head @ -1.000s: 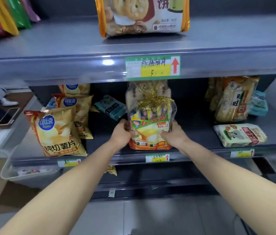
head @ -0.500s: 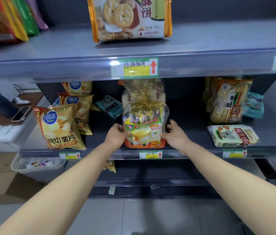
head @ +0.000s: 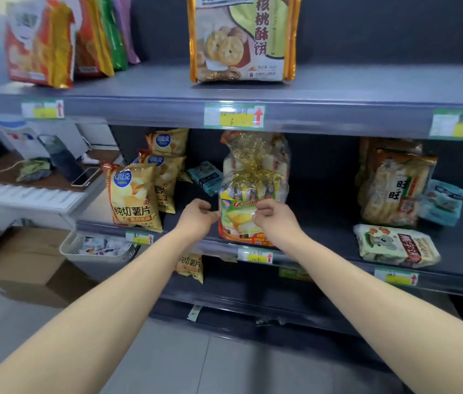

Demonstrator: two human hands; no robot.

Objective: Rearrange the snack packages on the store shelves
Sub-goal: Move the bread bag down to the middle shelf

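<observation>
Here, the middle shelf (head: 324, 220) stretches out past both hands. The tall snack bag (head: 253, 172), tied with gold ribbon, stands upright at the shelf's front edge, right behind the hands. A cookie bag (head: 243, 38) stands high above them, and a chip bag (head: 132, 197) stands to their left. The left hand (head: 199, 216), fingers curled, meets the snack bag's left edge. The right hand (head: 274, 220), fingers curled, sits before its label. Whether either hand grips it, I cannot tell.

On the middle shelf (head: 324, 223): three yellow chip bags (head: 132, 194), two teal packets (head: 206, 177), one tinsel-tied bundle (head: 253, 166), one koala packet (head: 395, 245). On the top shelf (head: 366, 81): one walnut-cookie bag (head: 241, 38).
</observation>
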